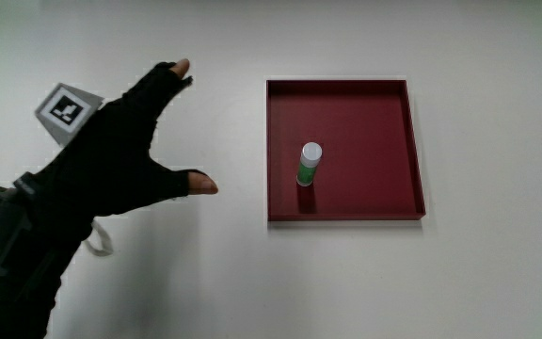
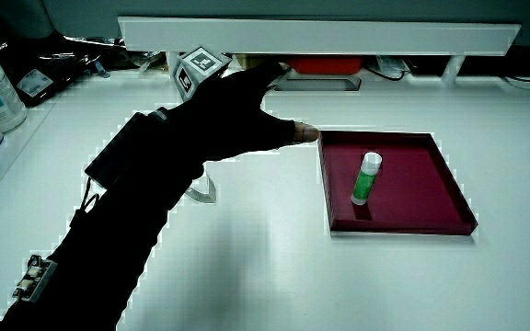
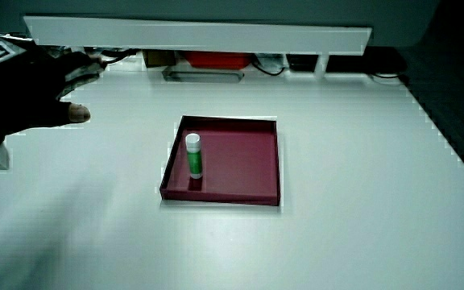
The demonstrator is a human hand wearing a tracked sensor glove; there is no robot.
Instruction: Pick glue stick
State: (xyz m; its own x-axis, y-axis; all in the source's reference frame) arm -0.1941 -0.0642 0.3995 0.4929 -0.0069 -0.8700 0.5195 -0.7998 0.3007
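- Fingers of your black-gloved hand [image 1: 120,155] are spread wide and hold nothing; the hand hovers over bare white table [image 1: 205,282] beside the shallow dark-red square tray [image 1: 417,141], apart from it.
- Target is the green glue stick with a white cap [image 1: 308,164]; it stands upright inside the tray, near the tray wall closest to you, and nothing else lies in there with it.
- Carry the hand over the tray's nearest wall, not through it; a knock would likely topple the stick.
- Come down from above and close thumb and forefinger around the green body just under the cap; I judge a light pinch enough.
- Lift straight up until the stick clears the rim; in both side views [image 2: 367,177] [image 3: 193,155] it looks slim and easy to tip.
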